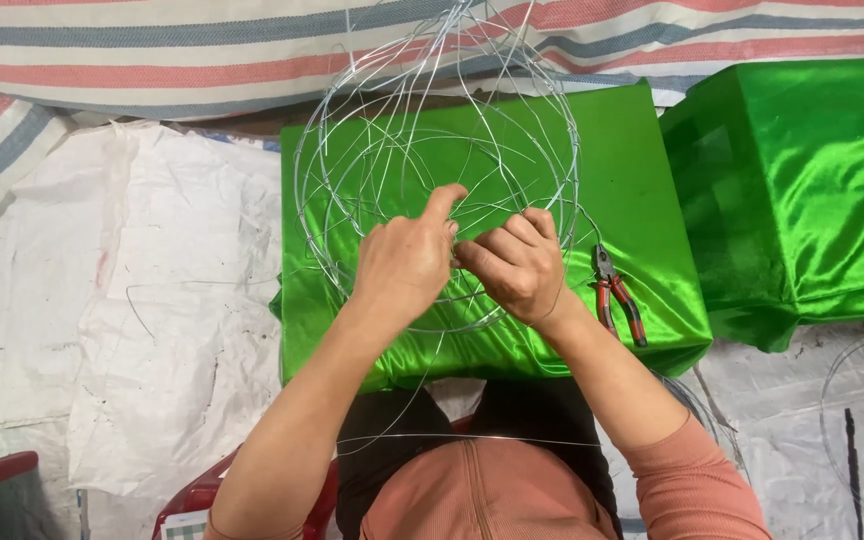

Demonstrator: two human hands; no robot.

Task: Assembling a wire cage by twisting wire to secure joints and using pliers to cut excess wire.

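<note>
Fingers of my left hand (404,262) and right hand (514,265) meet at one spot on the wire frame (432,150), pinching its strands, left forefinger raised. That round frame of thin silver loops stands on the green cloth (642,200). Just right of my right wrist, red-handled pliers (616,296) lie on the cloth. Beyond hangs a striped tarp (152,50).
</note>
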